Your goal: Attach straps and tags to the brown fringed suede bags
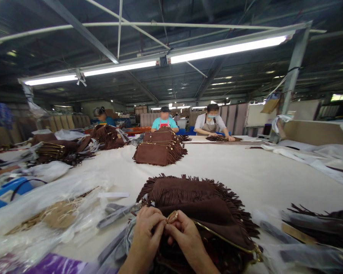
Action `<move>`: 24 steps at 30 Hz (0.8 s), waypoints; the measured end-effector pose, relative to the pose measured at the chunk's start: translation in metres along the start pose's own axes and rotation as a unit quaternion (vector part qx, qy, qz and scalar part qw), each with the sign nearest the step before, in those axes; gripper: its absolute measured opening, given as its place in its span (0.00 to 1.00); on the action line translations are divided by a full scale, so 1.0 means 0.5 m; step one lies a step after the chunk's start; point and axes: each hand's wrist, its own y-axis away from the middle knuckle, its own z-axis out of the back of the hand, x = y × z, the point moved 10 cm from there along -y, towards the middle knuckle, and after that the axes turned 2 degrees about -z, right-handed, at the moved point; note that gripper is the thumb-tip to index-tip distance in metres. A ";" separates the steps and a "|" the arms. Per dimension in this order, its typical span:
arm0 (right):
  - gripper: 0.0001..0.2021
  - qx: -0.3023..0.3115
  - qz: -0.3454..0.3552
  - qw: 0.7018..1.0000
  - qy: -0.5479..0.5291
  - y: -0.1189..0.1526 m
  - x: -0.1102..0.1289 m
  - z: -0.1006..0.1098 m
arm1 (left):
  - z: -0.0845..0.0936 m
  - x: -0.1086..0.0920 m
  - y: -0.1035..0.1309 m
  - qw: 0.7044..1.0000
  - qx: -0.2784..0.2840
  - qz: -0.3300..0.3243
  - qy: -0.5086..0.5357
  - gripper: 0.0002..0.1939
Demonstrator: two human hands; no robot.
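A brown fringed bag (188,190) lies on the white table right in front of me, its gold zipper (223,238) running along the near edge. At the bag's left end, my left hand (148,228) is closed, thumb and fingers pinched together. My right hand (185,234) pinches close beside it, fingertips nearly meeting the left ones. A small gold metal piece (173,217) shows between the fingers of the right hand. What the left fingertips hold is hidden. Grey wrapping (130,232) sits by the left wrist.
A stack of brown fringed bags (157,150) stands farther back. Plastic bags (82,190) with brown tags (61,215) lie left, near a blue object (8,194). Wrapped fringed pieces (322,224) lie right. Several people work across the table (223,163), one handling dark pieces (221,138).
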 end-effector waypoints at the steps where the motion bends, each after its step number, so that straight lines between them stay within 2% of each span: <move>1: 0.23 -0.001 0.002 1.000 0.004 0.000 0.002 0.001 | -0.002 0.003 -0.004 1.000 -0.008 0.006 0.012 0.12; 3: 0.21 -0.007 0.014 1.000 0.025 0.004 0.013 0.004 | -0.001 0.011 -0.013 0.999 -0.022 0.017 0.036 0.11; 5: 0.17 -0.019 0.033 0.996 0.083 0.013 0.033 0.009 | 0.016 0.029 -0.022 0.996 -0.054 0.039 0.065 0.11; 8: 0.12 -0.050 0.065 0.980 0.183 0.033 0.067 0.021 | 0.050 0.065 -0.033 0.982 -0.114 0.093 0.116 0.10; 10: 0.13 -0.067 0.074 0.978 0.185 0.043 0.079 0.031 | 0.048 0.085 -0.038 0.967 -0.121 0.134 0.180 0.10; 11: 0.15 -0.071 0.076 0.981 0.163 0.047 0.082 0.036 | 0.035 0.093 -0.038 0.953 -0.108 0.161 0.231 0.11; 13: 0.17 -0.063 0.072 0.990 0.098 0.050 0.084 0.041 | -0.010 0.096 -0.034 0.906 -0.059 0.212 0.361 0.14; 15: 0.18 -0.047 0.069 0.996 0.043 0.050 0.087 0.040 | -0.055 0.076 -0.024 0.849 0.004 0.239 0.471 0.16; 16: 0.18 -0.040 0.068 0.997 0.025 0.049 0.089 0.039 | -0.070 0.060 -0.019 0.831 0.040 0.239 0.501 0.16; 18: 0.18 -0.045 0.070 0.997 0.002 0.047 0.098 0.042 | -0.087 0.027 -0.008 0.824 0.116 0.222 0.509 0.15; 20: 0.18 -0.064 0.078 0.995 -0.018 0.045 0.107 0.048 | -0.096 0.001 0.005 0.837 0.184 0.201 0.474 0.13; 24: 0.18 -0.067 0.078 0.994 -0.036 0.040 0.112 0.039 | -0.119 -0.031 0.028 0.848 0.270 0.174 0.421 0.09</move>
